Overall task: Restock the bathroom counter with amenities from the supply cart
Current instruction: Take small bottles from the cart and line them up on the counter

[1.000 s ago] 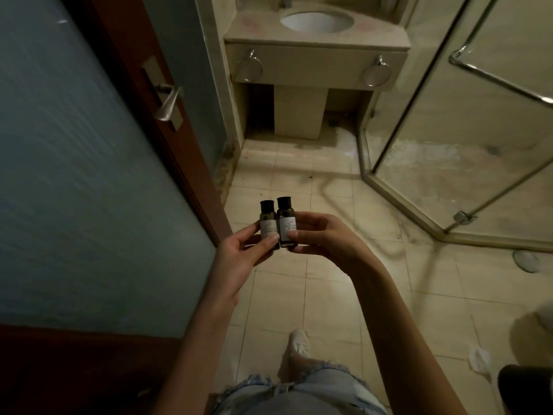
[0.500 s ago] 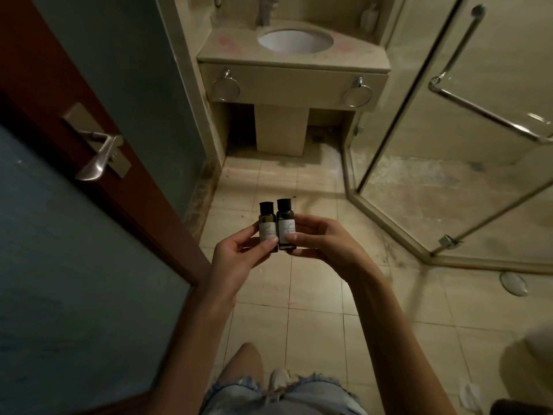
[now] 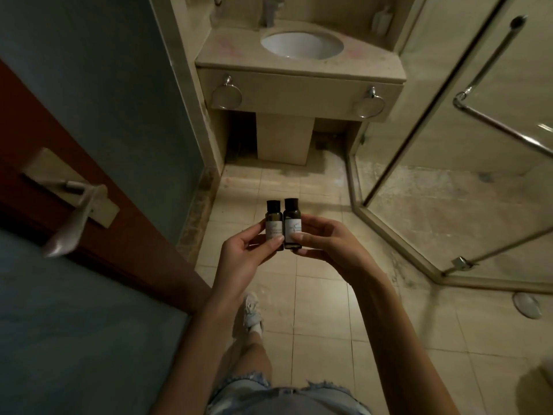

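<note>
both hands [image 3: 326, 250] pinch two dark bottles [image 3: 282, 224], label print unreadable.

Sink [image 3: 302, 44] in counter [image 3: 299, 68] ahead, door [image 3: 74, 205] left, shower enclosure [image 3: 466, 145] right

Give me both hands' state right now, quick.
Left hand: closed, pinching the left bottle upright between thumb and fingers.
Right hand: closed, pinching the right bottle upright, close beside the other one.
</note>
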Action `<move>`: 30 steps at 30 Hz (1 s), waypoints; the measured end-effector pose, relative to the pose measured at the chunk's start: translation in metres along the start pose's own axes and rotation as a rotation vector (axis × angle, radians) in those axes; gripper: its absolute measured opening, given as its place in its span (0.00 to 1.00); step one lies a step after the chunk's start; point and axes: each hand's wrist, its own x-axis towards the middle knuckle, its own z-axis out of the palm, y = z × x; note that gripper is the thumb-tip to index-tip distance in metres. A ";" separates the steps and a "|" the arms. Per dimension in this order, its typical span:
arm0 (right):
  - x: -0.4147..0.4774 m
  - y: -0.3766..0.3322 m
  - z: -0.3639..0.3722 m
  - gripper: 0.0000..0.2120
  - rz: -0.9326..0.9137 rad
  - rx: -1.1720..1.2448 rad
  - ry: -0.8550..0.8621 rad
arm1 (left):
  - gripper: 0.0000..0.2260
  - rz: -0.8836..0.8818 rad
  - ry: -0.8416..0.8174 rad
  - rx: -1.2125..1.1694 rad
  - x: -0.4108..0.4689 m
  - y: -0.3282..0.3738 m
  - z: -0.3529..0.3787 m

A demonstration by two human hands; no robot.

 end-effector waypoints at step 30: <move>0.428 -0.128 -0.041 0.15 0.036 0.011 -0.185 | 0.14 -0.028 0.306 -0.072 0.385 0.118 -0.060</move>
